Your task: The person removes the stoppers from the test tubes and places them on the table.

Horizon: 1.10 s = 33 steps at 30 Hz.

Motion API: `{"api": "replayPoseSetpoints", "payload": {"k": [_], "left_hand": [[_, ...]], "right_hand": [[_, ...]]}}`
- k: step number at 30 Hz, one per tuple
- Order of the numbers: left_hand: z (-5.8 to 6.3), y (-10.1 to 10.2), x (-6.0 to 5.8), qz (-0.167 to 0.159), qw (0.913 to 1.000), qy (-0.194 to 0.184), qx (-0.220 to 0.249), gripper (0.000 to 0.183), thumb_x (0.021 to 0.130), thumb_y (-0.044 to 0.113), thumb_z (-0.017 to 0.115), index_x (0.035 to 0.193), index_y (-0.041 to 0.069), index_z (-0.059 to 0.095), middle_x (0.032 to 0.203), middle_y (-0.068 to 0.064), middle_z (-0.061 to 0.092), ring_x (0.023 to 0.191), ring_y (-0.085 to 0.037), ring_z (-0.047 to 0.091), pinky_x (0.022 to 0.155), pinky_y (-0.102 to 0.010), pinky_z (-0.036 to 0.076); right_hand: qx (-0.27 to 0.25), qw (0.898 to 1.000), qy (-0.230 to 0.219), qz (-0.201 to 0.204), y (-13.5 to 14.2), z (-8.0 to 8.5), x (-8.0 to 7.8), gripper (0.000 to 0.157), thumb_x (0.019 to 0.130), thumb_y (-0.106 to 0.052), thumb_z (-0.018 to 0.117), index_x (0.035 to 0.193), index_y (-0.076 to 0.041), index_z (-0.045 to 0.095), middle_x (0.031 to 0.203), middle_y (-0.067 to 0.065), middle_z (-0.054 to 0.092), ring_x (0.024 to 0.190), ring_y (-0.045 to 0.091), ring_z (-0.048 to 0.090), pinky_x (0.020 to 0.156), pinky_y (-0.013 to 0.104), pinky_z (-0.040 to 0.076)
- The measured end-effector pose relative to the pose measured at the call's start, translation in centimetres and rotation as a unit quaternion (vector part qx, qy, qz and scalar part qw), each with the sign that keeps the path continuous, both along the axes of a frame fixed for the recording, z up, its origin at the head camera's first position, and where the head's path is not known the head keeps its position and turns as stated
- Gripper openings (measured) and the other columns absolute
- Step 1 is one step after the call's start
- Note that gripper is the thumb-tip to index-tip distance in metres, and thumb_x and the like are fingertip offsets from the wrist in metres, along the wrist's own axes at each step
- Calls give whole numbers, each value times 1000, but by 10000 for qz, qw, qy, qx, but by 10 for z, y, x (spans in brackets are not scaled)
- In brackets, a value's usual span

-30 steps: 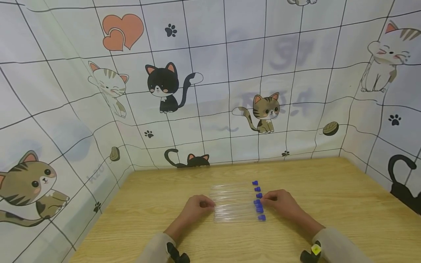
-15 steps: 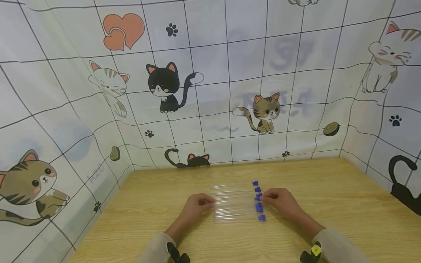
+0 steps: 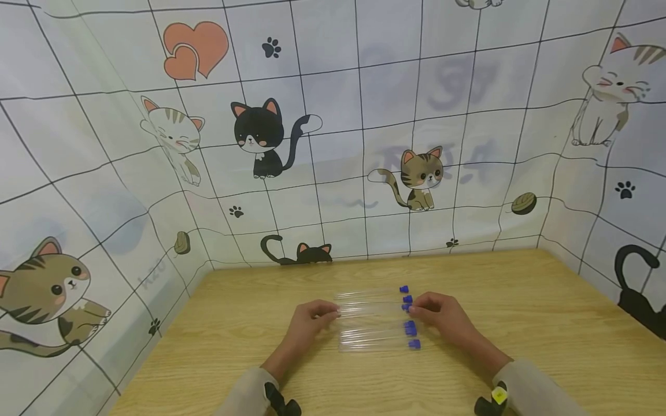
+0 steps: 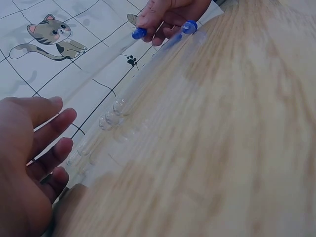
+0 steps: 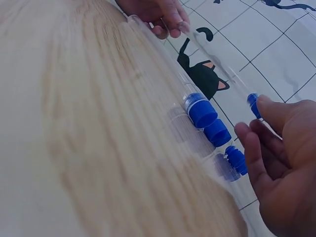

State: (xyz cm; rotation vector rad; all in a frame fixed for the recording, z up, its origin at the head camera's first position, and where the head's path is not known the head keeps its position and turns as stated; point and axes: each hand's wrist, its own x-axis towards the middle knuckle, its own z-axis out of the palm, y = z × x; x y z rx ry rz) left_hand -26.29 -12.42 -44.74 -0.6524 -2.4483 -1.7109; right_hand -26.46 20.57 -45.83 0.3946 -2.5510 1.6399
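1. Plainly, the left hand (image 3: 314, 321) pinches the rounded end of one clear tube (image 5: 222, 65).
2. The right hand (image 3: 442, 315) pinches the same tube at its blue cap (image 5: 254, 105).
3. This tube is held raised above the worktop (image 3: 260, 294).
4. Other capped tubes (image 3: 369, 341) lie side by side on the worktop, caps toward the right.

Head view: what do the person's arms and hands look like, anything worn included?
The left hand and right hand wear no gloves. The left sleeve and right sleeve are plain, pale beige. At their ends sit a left black device and a right black device with a yellow patch.
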Motion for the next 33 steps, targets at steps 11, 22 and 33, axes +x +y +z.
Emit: {"api": "replayPoseSetpoints", "payload": {"k": [11,22,33], "left_hand": [[2,-1,0,-557,9935,-539,833,25,93,4,60,113,-11,61,104,-23,67,74,-28,59,58,-28,46],[5,1,4,-385,9933,-729,811,31,89,9,68,112,-10,63,93,-11,71,72,-18,56,61,-27,47],[3,1,3,-258,9941,-681,802,27,87,8,70,108,-8,67,93,-9,72,92,-45,62,75,-39,53]], "right_hand": [[-633,9971,36,419,0,2,-2,32,88,-27,70,104,-1,60,94,9,71,89,21,68,75,30,53],[-327,9986,-49,405,-1,-1,0,33,86,-32,71,111,-10,69,104,4,70,95,16,66,80,25,50],[-158,9992,134,345,-5,3,5,29,87,-32,71,104,-9,70,94,3,70,86,20,66,75,26,50]]}}
